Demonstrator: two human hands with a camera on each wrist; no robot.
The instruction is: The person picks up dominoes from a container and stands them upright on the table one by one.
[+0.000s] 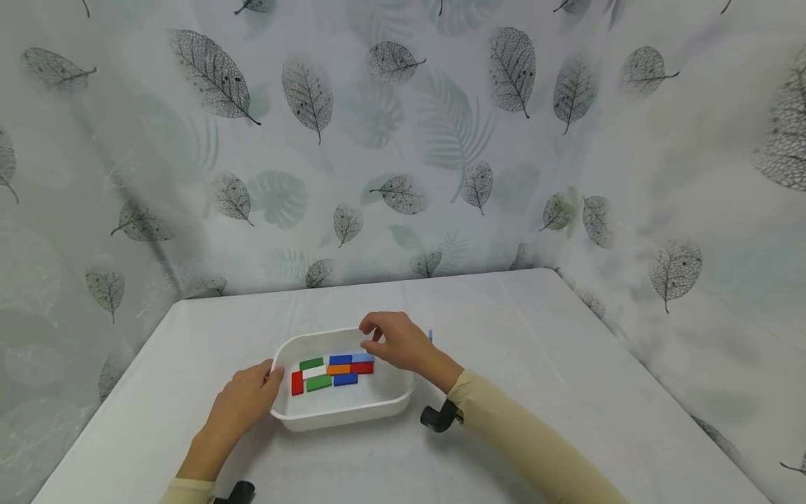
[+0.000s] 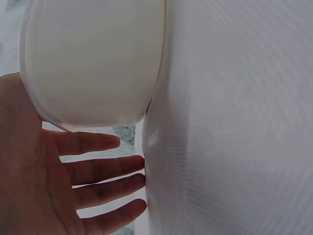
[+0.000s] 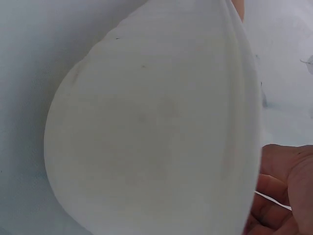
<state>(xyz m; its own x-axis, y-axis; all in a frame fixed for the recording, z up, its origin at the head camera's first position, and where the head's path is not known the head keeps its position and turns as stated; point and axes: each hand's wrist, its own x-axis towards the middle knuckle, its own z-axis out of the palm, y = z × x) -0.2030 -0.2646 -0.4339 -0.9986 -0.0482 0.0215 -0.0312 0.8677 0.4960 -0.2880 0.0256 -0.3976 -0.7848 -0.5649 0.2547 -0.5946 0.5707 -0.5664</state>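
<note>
A white plastic tub (image 1: 340, 417) with rounded corners stands on the table. Flat rectangular blocks lie close together on its floor: red (image 1: 297, 383), white (image 1: 314, 372), orange (image 1: 338, 369), light blue (image 1: 362, 357), several green and dark blue, and a second red one. My left hand (image 1: 247, 395) holds the tub's left end, thumb over the rim. In the left wrist view its other fingers (image 2: 105, 169) spread straight below the tub wall. My right hand (image 1: 398, 341) hovers over the far right part of the tub, thumb and forefinger bent and apart, nothing visible between them.
A small blue piece (image 1: 431, 335) shows just beyond the right hand, outside the rim. White cloth covers the table (image 1: 541, 371). Leaf-patterned curtains (image 1: 403, 140) stand at the back and both sides. Each wrist carries a black camera mount (image 1: 439, 417).
</note>
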